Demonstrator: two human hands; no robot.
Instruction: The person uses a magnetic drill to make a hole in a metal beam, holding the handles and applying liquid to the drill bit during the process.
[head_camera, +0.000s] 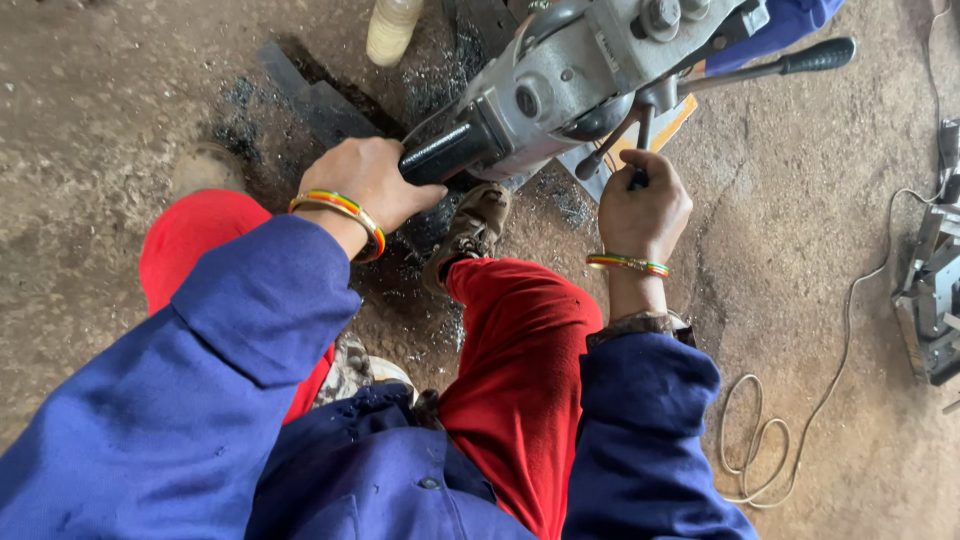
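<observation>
Head view: dirt floor (120, 120) with metal shavings (240, 135); left hand (368, 185) grips drill (570, 80), right hand (645, 205) its lever (640, 135).

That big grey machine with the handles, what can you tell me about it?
The grey drilling machine looks like cast metal, tilted over dark metal plates on the dirt floor. The left hand clasps its black handle; the right hand grips one of its black-tipped feed spokes. Its top is cut off by the frame.
</observation>
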